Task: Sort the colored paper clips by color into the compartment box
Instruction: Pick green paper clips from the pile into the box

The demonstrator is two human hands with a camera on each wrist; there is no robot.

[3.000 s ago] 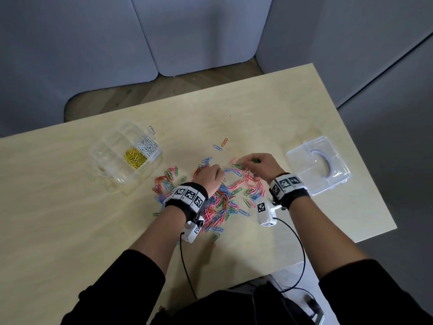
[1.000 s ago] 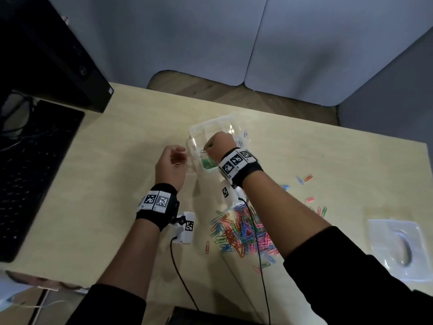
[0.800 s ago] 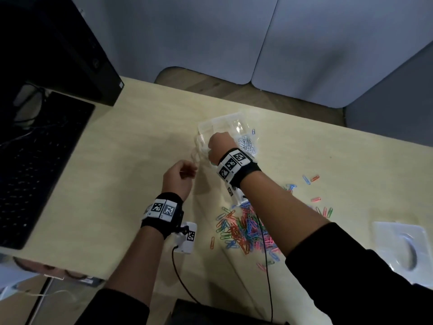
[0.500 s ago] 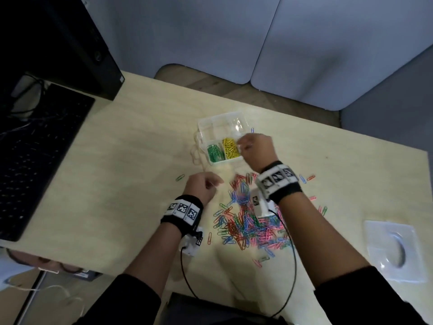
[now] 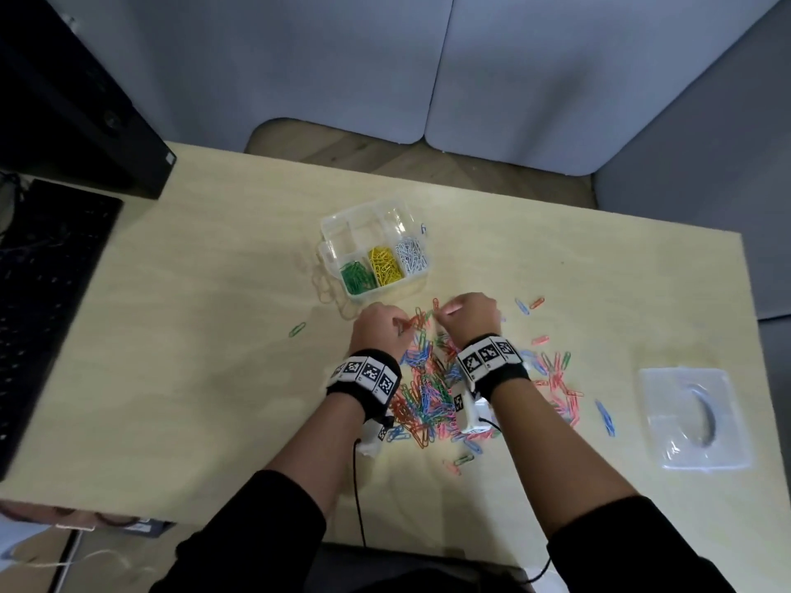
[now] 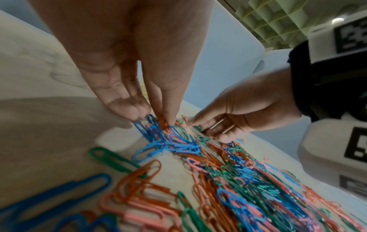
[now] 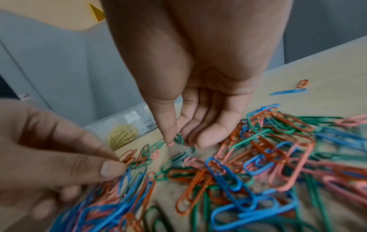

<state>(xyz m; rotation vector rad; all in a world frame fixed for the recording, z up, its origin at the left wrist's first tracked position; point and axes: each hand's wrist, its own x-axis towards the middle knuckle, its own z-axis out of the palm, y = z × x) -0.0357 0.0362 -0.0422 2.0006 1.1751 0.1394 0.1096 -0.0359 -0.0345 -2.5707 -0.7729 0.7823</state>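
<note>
The clear compartment box [image 5: 331, 254] stands at the back of the table, with green clips [image 5: 357, 278], yellow clips [image 5: 385, 271] and white clips [image 5: 411, 256] in its near row. A mixed pile of paper clips [image 5: 432, 391] lies in front of it. Both hands are at the pile's far edge. My left hand [image 5: 400, 325] pinches an orange clip [image 6: 163, 123] between thumb and finger. My right hand [image 5: 441, 312] pinches a green clip [image 7: 178, 138] with its thumb against its fingers.
The box's clear lid [image 5: 693, 417] lies at the right of the table. A black keyboard [image 5: 38, 293] and a dark computer case [image 5: 85, 113] sit at the left. Stray clips lie apart: a green one [image 5: 297, 329] at the left and a blue one [image 5: 605, 417] at the right.
My right hand has come back from the box to the far edge of the pile and has taken a green clip. My left hand has moved onto the pile beside it.
</note>
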